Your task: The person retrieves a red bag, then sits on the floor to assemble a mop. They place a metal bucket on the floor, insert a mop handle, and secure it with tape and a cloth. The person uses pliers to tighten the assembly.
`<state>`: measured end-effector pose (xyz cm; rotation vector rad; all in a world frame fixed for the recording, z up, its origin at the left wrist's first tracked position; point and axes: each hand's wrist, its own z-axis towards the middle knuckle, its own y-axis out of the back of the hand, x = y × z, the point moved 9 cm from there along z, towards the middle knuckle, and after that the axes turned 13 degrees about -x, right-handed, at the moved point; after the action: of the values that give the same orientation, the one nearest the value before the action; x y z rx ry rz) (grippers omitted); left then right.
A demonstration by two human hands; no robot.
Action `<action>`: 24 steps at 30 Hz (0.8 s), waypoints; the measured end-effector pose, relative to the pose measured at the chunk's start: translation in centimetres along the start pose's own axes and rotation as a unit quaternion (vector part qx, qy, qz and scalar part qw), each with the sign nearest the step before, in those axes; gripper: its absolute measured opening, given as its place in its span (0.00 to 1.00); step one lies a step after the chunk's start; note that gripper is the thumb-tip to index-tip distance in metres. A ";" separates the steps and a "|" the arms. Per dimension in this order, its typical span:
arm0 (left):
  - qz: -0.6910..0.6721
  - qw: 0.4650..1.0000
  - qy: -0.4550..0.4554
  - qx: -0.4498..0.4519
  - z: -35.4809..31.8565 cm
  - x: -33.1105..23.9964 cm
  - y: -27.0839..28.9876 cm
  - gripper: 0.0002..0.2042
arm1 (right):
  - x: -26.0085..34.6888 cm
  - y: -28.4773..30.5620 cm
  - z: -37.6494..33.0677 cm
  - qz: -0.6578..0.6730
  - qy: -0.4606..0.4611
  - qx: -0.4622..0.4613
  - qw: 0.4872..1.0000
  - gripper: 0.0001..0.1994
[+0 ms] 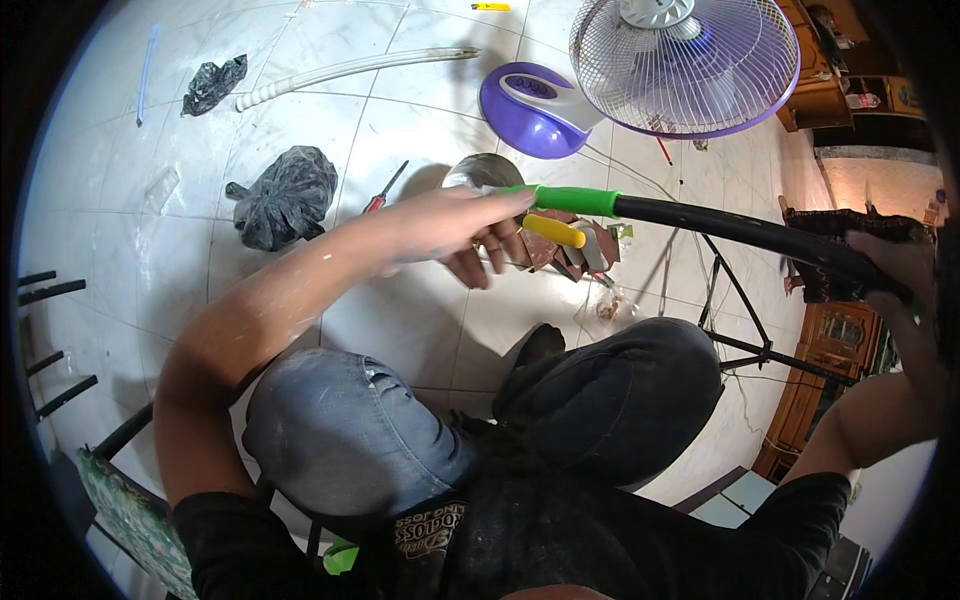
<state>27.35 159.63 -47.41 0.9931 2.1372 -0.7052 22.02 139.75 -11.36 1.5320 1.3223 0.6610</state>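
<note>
Black bar (745, 226) with a green sleeve (577, 203), raised over the tiled floor (395, 325) beyond the knees.
Its long axis runs left to right, the sleeved end pointing left and the black length sloping gently down to the right; the left grip (478, 228) meets the sleeve, lower fingers loosely curled, though I cannot tell whether it is closed on it, while the dim right grip (893, 256) wraps the far end, near the picture's edge.
</note>
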 end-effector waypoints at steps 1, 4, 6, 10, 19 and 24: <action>0.033 0.999 0.002 -0.012 -0.3 0.9 1.2 0.37 | 1.7 -0.5 1.8 -0.028 -0.002 0.050 0.998 0.18; -0.003 0.997 -0.027 -0.071 -1.0 2.7 5.3 0.32 | 5.2 -1.2 4.4 -0.202 0.041 0.048 0.977 0.17; -0.051 0.989 -0.029 -0.139 -1.6 4.5 8.3 0.30 | 6.6 -0.9 6.2 -0.296 0.121 -0.041 0.947 0.15; -0.083 0.969 -0.036 -0.230 -0.2 7.5 13.0 0.25 | 8.6 2.5 5.4 -0.259 0.220 -0.142 0.930 0.15; 0.026 0.959 -0.035 -0.281 4.1 10.7 14.9 0.19 | 11.3 1.3 8.0 -0.353 0.132 0.056 0.924 0.16; 0.373 0.840 -0.099 -0.382 8.1 13.8 16.8 0.28 | 8.8 -2.3 10.4 -0.333 0.174 -0.233 0.897 0.21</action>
<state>36.92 169.53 -66.05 1.0864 1.4235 0.4003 32.41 144.61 -19.02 0.5218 1.6793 0.7449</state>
